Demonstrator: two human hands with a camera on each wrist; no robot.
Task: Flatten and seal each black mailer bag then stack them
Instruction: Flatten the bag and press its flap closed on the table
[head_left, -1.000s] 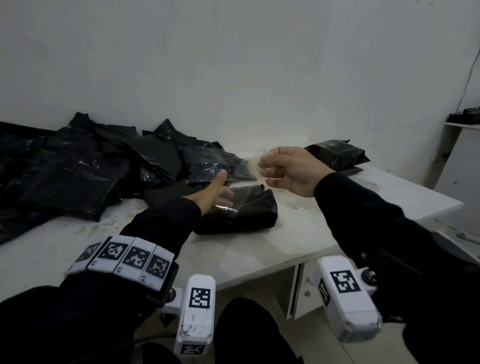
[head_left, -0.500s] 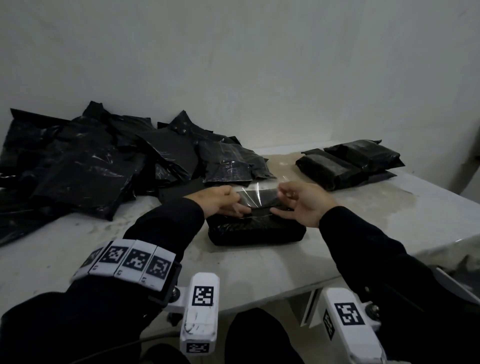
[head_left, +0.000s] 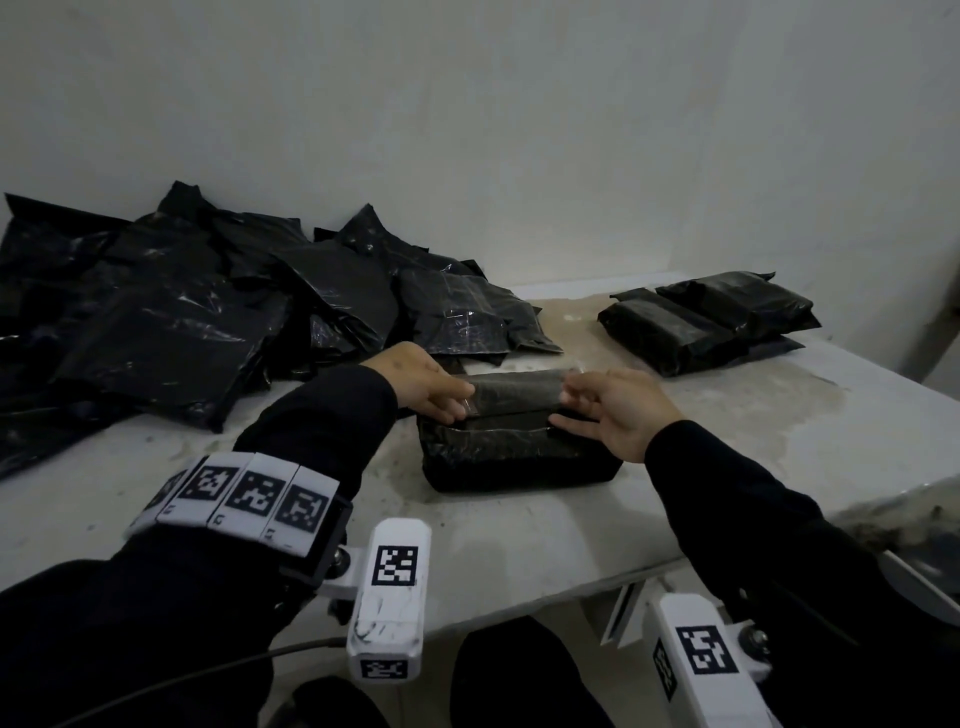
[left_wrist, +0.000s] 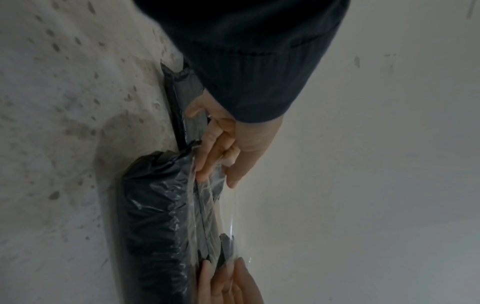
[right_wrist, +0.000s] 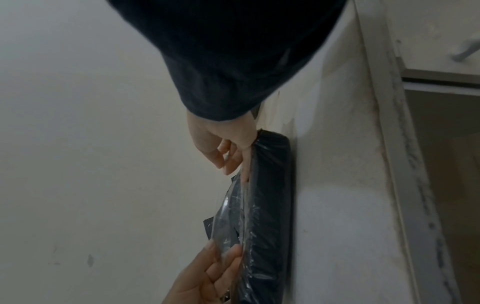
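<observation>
A plump black mailer bag (head_left: 514, 457) lies on the white table (head_left: 519, 540) just in front of me, its flap folded over the top. A clear tape strip (head_left: 514, 387) runs across that flap. My left hand (head_left: 460, 402) pinches the strip's left end and my right hand (head_left: 569, 400) pinches its right end, with its lower fingers stretched out against the bag. The left wrist view shows the strip (left_wrist: 207, 205) taut over the bag (left_wrist: 153, 216) between both hands. From the right wrist, the strip (right_wrist: 228, 216) still stands partly off the bag (right_wrist: 270, 195).
A loose heap of crumpled black mailer bags (head_left: 182, 322) fills the table's back left against the wall. Sealed black bags (head_left: 711, 322) lie stacked at the back right. The table's front edge runs just below the bag, and its right corner drops away.
One second ago my left hand lay on the bag and my right hand hung in the air. Both hands then took the clear strip and have brought it down onto the flap.
</observation>
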